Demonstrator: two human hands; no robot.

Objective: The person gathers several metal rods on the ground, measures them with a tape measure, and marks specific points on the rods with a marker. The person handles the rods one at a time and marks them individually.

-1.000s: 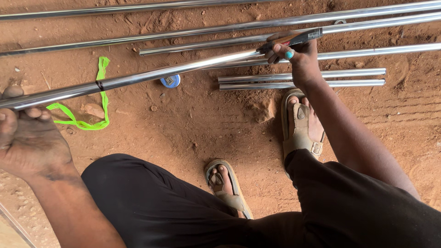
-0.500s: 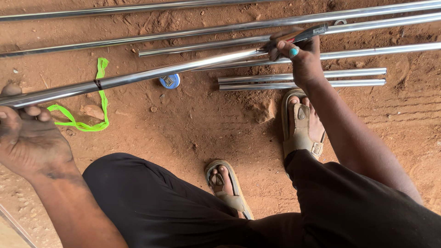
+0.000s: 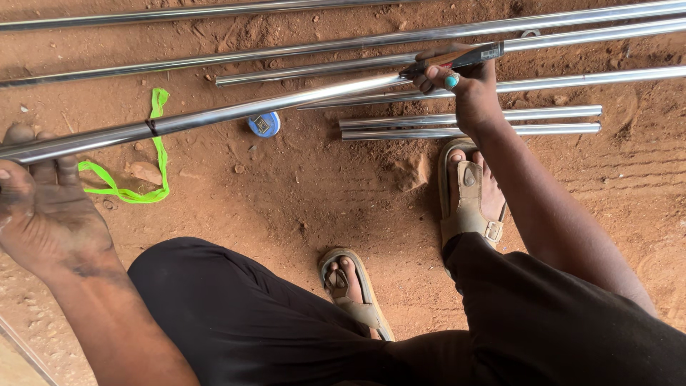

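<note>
While my left hand cups one end of the long shiny metal pipe, my right hand pinches a thin marking tool shut against it, and I think I must hold steady to mark it.

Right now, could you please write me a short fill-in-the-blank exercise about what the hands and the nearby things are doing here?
1. Both hands hold one long metal ____.
2. The left hand supports it from ____.
3. The strap lying on the dirt is bright ____.
4. The right hand wears a turquoise ____ on one finger.

Missing words: pipe; below; green; ring
</note>
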